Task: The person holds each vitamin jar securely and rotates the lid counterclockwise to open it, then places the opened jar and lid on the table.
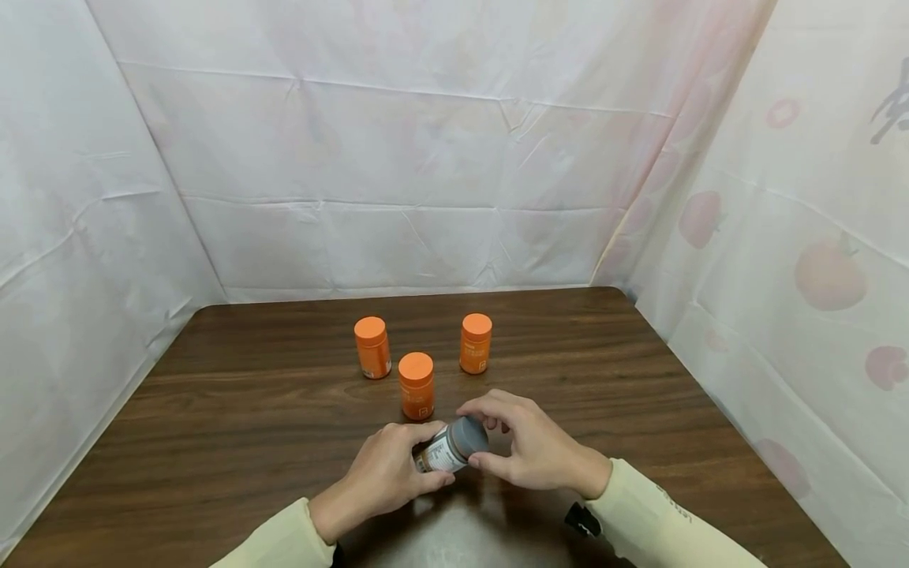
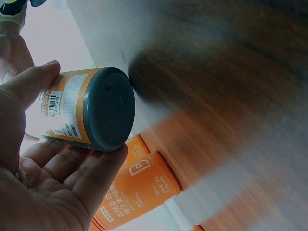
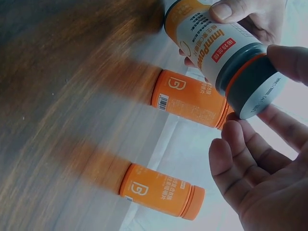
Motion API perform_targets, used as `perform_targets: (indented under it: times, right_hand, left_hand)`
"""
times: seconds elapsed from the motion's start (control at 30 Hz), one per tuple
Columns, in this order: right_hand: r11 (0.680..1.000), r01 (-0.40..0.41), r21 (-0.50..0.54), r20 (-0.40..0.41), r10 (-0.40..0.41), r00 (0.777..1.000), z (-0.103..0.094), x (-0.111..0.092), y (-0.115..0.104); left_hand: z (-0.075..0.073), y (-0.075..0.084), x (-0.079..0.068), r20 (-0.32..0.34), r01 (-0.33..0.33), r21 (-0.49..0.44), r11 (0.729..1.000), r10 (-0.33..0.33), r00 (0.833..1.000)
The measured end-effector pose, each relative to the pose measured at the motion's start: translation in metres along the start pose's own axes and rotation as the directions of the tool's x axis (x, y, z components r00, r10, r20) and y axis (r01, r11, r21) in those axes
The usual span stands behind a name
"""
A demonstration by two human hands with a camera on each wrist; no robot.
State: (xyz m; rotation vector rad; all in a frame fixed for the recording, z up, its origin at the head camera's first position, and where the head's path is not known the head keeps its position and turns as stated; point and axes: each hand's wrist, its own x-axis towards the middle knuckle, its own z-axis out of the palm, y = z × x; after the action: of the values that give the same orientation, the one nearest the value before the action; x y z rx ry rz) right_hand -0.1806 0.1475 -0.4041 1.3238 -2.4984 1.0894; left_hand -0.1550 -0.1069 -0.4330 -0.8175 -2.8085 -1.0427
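A supplement bottle (image 1: 442, 452) with a white and orange label and dark grey ends is tilted above the table, cap toward the right. My left hand (image 1: 387, 467) grips its body between thumb and fingers; the left wrist view shows the bottle's grey base (image 2: 111, 110). At the other end, my right hand (image 1: 529, 446) pinches the grey cap (image 3: 255, 86) between thumb and index finger, with the other fingers loosely bent below. An orange ring shows just under the cap in the right wrist view. Just beyond the hands stands an orange bottle (image 1: 417, 390), upright.
Two more upright orange bottles stand farther back, one at the left (image 1: 372, 351) and one at the right (image 1: 476, 347). Everything is over a dark wood-grain table (image 1: 270, 379). White sheeting (image 1: 398, 150) hangs behind it and along both sides.
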Motion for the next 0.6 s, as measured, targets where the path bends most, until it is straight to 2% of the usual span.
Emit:
perform_targets:
  times: [0.43,0.6]
  right_hand:
    - [0.998,0.052,0.034,0.018,-0.053,0.998,-0.002,0.0,-0.0014]
    - [0.999,0.038,0.029,0.013,-0.038,0.999,-0.0018,0.0002,-0.0024]
  left_hand:
    - [-0.0009,0.0002,0.0011,0.009,0.0,0.002,1.0,0.0,1.0]
    - [-0.0012,0.0003,0.0007,0.007,0.003,0.002,1.0,-0.003,1.0]
